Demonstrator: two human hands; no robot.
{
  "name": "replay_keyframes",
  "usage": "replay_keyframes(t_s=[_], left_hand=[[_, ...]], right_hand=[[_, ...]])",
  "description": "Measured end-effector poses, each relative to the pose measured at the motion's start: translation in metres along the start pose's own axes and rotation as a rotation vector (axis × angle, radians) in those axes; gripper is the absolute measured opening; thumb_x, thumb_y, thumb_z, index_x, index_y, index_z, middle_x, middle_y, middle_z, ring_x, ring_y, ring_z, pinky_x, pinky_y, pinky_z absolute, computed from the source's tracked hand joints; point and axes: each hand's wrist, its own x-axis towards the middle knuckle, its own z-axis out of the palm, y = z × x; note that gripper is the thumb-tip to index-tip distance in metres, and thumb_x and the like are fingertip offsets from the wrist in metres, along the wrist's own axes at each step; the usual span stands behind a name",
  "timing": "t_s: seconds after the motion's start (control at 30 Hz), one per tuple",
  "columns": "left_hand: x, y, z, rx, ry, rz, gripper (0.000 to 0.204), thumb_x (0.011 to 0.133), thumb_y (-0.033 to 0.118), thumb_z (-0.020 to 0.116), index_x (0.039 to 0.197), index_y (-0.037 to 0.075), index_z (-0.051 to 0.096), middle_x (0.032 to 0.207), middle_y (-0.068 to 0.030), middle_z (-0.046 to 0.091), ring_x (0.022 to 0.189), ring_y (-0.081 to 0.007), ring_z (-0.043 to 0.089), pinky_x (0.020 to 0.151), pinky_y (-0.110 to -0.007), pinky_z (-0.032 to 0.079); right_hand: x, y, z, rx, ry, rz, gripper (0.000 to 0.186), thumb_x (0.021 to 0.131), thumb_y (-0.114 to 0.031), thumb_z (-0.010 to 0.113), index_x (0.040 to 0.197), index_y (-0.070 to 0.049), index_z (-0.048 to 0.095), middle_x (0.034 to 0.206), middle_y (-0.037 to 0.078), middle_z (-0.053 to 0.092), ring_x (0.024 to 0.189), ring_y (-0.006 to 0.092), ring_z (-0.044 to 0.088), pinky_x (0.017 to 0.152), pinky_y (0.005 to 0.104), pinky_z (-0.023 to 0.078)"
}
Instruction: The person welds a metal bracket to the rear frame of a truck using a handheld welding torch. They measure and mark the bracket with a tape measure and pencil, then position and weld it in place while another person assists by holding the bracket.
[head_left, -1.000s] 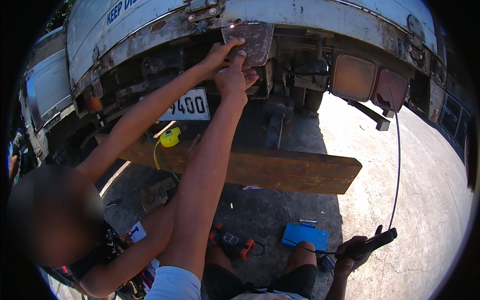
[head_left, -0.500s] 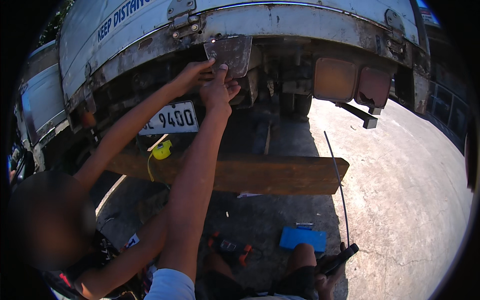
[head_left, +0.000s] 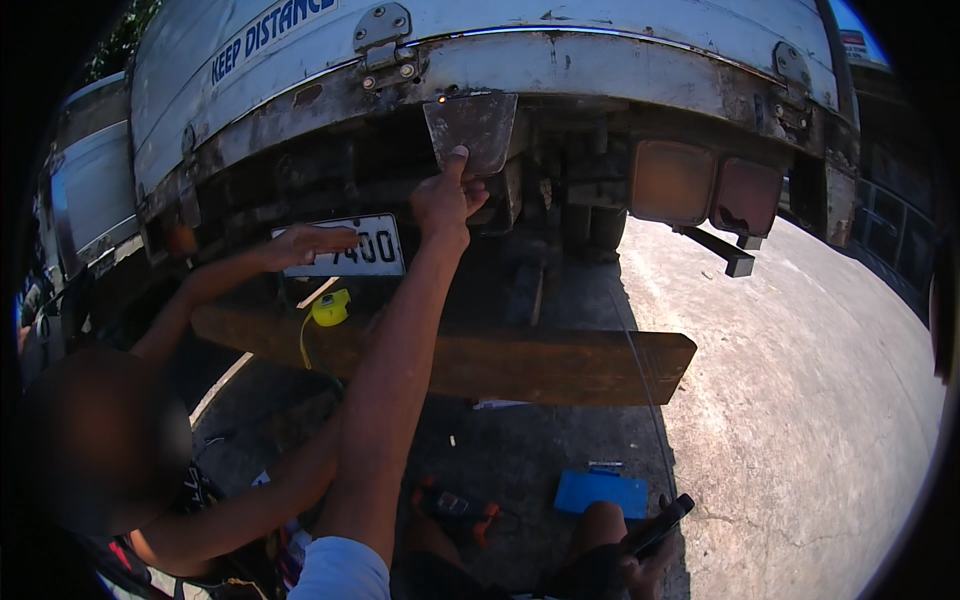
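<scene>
My left hand (head_left: 443, 208) reaches up to a dark, tapered metal plate (head_left: 472, 128) under the truck's rear edge. The thumb presses on the plate's lower front, and the other fingers curl beneath it. A small orange spot glows at the plate's upper left corner. Low at the right, my right hand (head_left: 645, 572) is closed around a black welding electrode holder (head_left: 662, 526). A long thin welding rod (head_left: 645, 375), smeared by motion, slants up and left from it. A co-worker's hand (head_left: 310, 245), fingers stretched, is in front of the licence plate (head_left: 372, 258), apart from the metal plate.
A thick wooden beam (head_left: 560, 368) runs crosswise below the truck, with a yellow tape measure (head_left: 329, 308) by it. A blue case (head_left: 602, 494) and a black-and-orange device (head_left: 455, 507) lie near my knees. Tail lights (head_left: 672, 182) hang at the right. The co-worker crouches at left.
The co-worker's hand has left the metal plate and dropped left to the licence plate. My left hand stays on the metal plate. The rod's tip has swung left.
</scene>
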Motion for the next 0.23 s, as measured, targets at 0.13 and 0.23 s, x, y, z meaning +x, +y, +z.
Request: replay_keyframes(t_s=[0.13, 0.23], left_hand=[[0.005, 0.000, -0.010, 0.127, -0.061, 0.002, 0.063, 0.095, 0.052, 0.085, 0.110, -0.007, 0.071, 0.093, -0.0159, 0.075, 0.073, -0.0239, 0.076, 0.078, -0.038, 0.069], [0.030, -0.002, -0.028, 0.183, -0.167, 0.034, 0.073, 0.092, 0.055, 0.086, 0.122, -0.009, 0.068, 0.108, -0.0227, 0.078, 0.092, -0.0294, 0.081, 0.088, -0.042, 0.069]], right_hand=[[-0.027, 0.004, -0.013, -0.037, -0.136, 0.083, 0.142, 0.065, -0.089, 0.088, 0.156, 0.009, 0.043, 0.099, 0.008, 0.073, 0.085, 0.0232, 0.075, 0.085, 0.0416, 0.061], [-0.076, -0.019, -0.047, -0.236, -0.262, 0.395, 0.146, 0.057, -0.089, 0.092, 0.157, 0.005, 0.044, 0.117, 0.015, 0.078, 0.104, 0.0317, 0.079, 0.094, 0.0466, 0.064]])
